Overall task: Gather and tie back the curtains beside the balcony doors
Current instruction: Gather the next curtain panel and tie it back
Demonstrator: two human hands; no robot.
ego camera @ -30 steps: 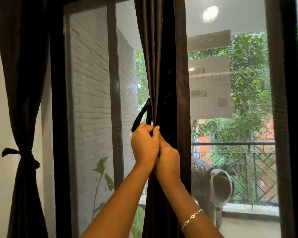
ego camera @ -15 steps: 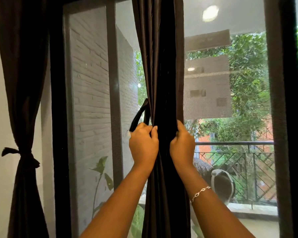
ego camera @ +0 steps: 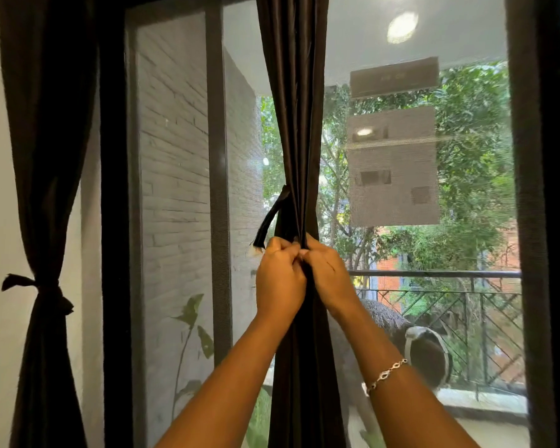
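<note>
A dark brown curtain [ego camera: 295, 108] hangs gathered into a narrow bunch in front of the balcony glass. My left hand [ego camera: 278, 282] and my right hand [ego camera: 332, 279] meet at its front at mid height, fingers curled and pinching the dark tie strap there. One end of the tie strap [ego camera: 269, 221] arches out to the left of the bunch, its frayed tip beside my left knuckles. The rest of the strap is hidden behind the fabric and my fingers. A second curtain [ego camera: 46, 124] at the far left is bound with a knotted tie [ego camera: 42, 291].
A dark door frame [ego camera: 115, 221] stands between the two curtains, and another upright [ego camera: 537, 221] on the right. Beyond the glass lie a white brick wall [ego camera: 172, 156], a metal railing [ego camera: 434, 274] and trees. A leafy plant [ego camera: 191, 318] grows low left.
My right hand has come back from the curtain's right edge to its front and now meets the left hand. The bunch is pulled in narrower at hand height.
</note>
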